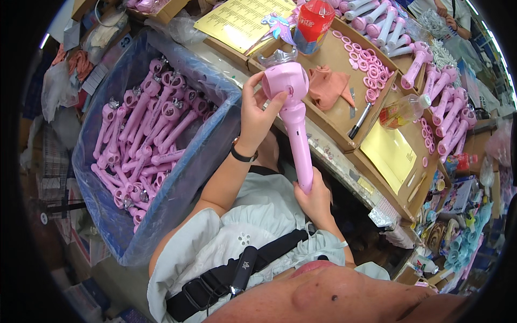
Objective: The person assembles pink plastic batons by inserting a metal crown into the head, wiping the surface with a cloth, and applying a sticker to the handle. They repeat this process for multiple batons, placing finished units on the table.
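A pink toy wand (298, 137) with a round, hollow head and a silver crown on top is held at a slant in front of my chest. My left hand (257, 116) is closed around the wand's head, thumb pressed near a small opening at its base. Around the lower end of the handle, the fingers of my right hand (316, 200) are wrapped. Left of me stands a bin lined with blue plastic (212, 141), holding many similar pink wands (145, 116), several with silver crowns.
On the bench at right lie pink rings (372, 69), a coral cloth (327, 89), a black marker (360, 123) and a yellow sheet (389, 155). A red-labelled bottle (312, 26) and a lying drink bottle (399, 112) are there too. More wands (452, 121) fill the far right.
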Demonstrator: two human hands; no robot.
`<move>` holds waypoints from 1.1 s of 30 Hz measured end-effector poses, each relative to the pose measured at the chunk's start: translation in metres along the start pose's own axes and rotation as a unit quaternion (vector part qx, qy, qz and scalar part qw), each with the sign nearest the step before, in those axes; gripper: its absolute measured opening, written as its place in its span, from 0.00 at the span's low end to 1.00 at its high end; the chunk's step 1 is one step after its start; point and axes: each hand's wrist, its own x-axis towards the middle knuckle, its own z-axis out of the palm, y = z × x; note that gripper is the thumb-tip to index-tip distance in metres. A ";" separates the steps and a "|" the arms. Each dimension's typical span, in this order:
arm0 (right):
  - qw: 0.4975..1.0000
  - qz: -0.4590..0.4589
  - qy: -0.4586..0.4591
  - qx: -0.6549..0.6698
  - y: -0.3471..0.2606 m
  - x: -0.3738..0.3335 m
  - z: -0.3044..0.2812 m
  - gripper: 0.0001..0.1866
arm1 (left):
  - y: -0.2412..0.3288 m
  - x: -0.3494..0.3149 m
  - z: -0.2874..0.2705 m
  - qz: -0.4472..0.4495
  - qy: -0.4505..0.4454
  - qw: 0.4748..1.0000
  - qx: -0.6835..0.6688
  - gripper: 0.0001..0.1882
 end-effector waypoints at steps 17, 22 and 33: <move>0.998 -0.030 0.034 -0.033 0.004 -0.005 -0.002 0.26 | -0.005 -0.002 -0.002 -0.002 -0.014 1.000 0.026 0.29; 0.999 -0.027 0.020 0.017 0.005 -0.004 -0.004 0.27 | -0.011 -0.002 0.001 0.056 -0.011 0.995 0.085 0.34; 0.955 -0.278 -0.069 0.076 0.018 0.011 -0.040 0.16 | -0.009 -0.073 -0.004 -0.261 -0.284 0.855 -0.348 0.42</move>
